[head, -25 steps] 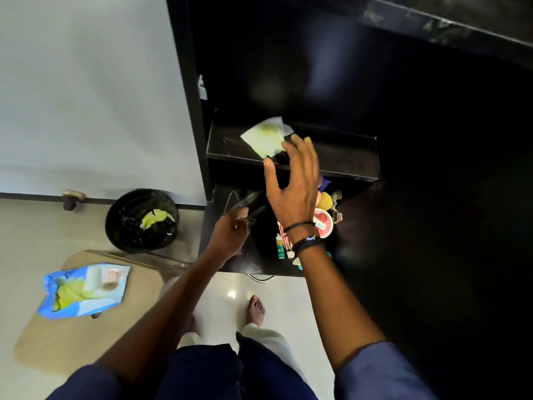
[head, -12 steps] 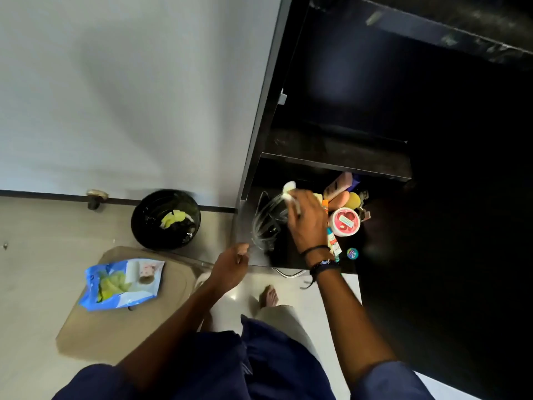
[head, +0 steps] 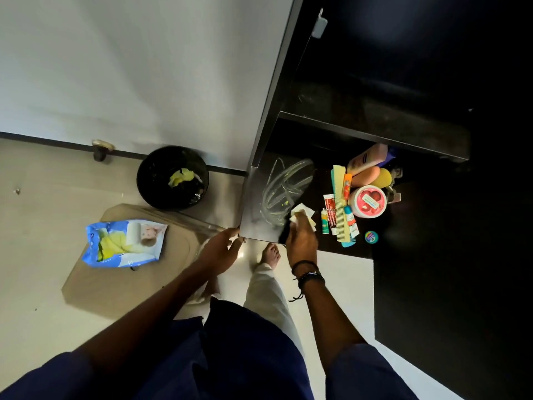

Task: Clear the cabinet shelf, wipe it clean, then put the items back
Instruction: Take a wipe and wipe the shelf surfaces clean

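Right hand (head: 301,241) fingers clutch one wipe (head: 302,210) on the lower shelf (head: 259,223); left hand (head: 220,251) fingers relaxed at its corner

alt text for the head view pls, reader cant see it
Seen from above, a person's right hand holds a wipe against a dark, wet-streaked shelf, while the left hand touches its front corner. Toiletries are bunched on the shelf to the right. Lower left are a black bin and a blue wipe pack.

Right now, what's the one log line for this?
phase: wiping | right hand: grips wipe | left hand: touches cabinet edge | toiletries: right of wipe
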The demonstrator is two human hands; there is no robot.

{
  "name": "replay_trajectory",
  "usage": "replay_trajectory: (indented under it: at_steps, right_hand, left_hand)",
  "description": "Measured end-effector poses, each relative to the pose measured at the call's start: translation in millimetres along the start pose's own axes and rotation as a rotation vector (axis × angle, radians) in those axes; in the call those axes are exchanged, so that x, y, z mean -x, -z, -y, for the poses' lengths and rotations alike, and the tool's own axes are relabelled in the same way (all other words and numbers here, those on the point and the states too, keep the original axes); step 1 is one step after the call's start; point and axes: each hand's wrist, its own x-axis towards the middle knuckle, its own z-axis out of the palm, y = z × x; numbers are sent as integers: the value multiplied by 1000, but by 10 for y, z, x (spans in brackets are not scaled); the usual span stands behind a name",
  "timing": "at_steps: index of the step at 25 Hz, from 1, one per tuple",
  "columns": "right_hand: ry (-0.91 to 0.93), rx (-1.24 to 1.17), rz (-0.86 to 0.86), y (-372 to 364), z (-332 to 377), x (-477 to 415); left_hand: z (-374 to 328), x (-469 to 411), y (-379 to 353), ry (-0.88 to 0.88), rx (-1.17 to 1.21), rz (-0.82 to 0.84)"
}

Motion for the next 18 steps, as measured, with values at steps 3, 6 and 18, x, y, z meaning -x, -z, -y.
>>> replay_trajectory:
  at_steps: [3,6,18]
  right_hand:
    - [30,198,115,-310,-116,114]
    - [93,308,31,-327,-177,53]
    - [468,451,269,-688,138,88]
  left_hand:
    - [58,-23,2,-3,19,4]
    - [110,-14,69,25,-13,-7]
    - [178,17,199,38,29,-61]
